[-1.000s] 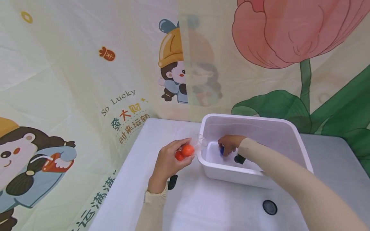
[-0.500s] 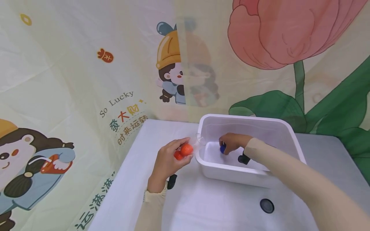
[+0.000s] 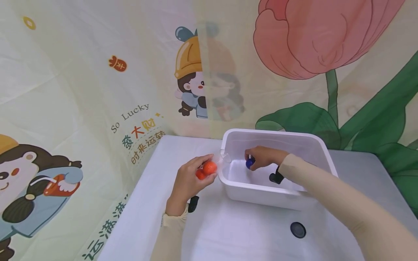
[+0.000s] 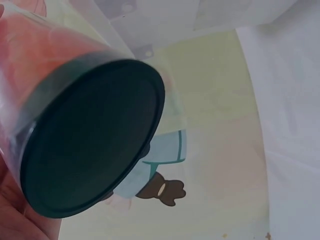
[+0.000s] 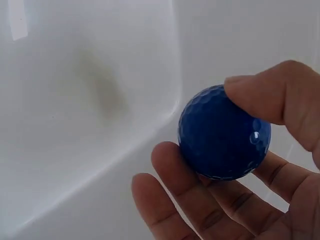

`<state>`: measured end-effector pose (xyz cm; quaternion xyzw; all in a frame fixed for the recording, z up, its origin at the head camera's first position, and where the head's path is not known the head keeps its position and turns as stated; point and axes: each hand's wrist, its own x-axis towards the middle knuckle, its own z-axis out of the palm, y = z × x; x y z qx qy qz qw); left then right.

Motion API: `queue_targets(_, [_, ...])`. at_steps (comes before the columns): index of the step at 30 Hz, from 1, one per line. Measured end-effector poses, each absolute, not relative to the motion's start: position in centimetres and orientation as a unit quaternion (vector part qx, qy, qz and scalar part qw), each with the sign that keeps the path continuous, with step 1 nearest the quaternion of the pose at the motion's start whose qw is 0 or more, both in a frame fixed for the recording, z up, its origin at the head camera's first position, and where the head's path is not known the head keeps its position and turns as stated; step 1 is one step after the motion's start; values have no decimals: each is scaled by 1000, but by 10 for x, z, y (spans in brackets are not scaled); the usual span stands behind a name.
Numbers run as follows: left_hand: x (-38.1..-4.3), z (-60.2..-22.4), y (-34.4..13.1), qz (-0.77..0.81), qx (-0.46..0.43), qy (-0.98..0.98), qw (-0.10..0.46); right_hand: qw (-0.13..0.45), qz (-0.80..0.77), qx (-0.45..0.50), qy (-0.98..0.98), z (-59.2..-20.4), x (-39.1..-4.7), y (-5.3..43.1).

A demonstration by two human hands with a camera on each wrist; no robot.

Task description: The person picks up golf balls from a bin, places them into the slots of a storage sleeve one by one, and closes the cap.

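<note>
My left hand [image 3: 187, 183] grips a clear plastic cylinder [image 3: 225, 156] beside the white tub, tilted so its mouth reaches over the tub's left rim. Orange balls [image 3: 210, 167] show inside it. Up close in the left wrist view, the cylinder's dark round base [image 4: 95, 140] faces the camera. Within the tub [image 3: 271, 189], my right hand [image 3: 267, 156] pinches a blue golf ball [image 5: 222, 135] between thumb and fingers, above the tub floor. Dimples and a bright glint mark the ball in the right wrist view.
A black round lid [image 3: 298, 230] lies on the white table [image 3: 241, 232] in front of the tub. A printed fabric curtain [image 3: 143, 65] hangs behind the table and along its left side. The tub's high walls surround my right hand.
My right hand has raised the blue golf ball from near the tub floor. The left hand keeps its hold on the cylinder in about the same place. The head view has shifted slightly.
</note>
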<state>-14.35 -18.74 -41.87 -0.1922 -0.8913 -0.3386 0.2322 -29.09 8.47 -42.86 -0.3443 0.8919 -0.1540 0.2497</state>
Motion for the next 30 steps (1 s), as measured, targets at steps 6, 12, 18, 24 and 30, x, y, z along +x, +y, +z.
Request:
queue_targets(6, [-144, -419, -187, -334, -192, -893, 234, 234, -182, -350, 889, -424, -289, 87])
queue_targets(12, [-144, -418, -187, -331, -192, -893, 236, 203, -198, -368, 886, -417, -287, 90])
queue_targets(18, [-145, -419, -187, -335, -193, -892, 234, 182, -222, -377, 881, -405, -285, 93])
queue_targets(24, [-145, -418, -184, -335, -193, -893, 229, 175, -247, -367, 880, -400, -282, 98])
queue_targets(30, [-145, -418, -183, -332, -193, -894, 231, 148, -253, -376, 879, -394, -277, 102])
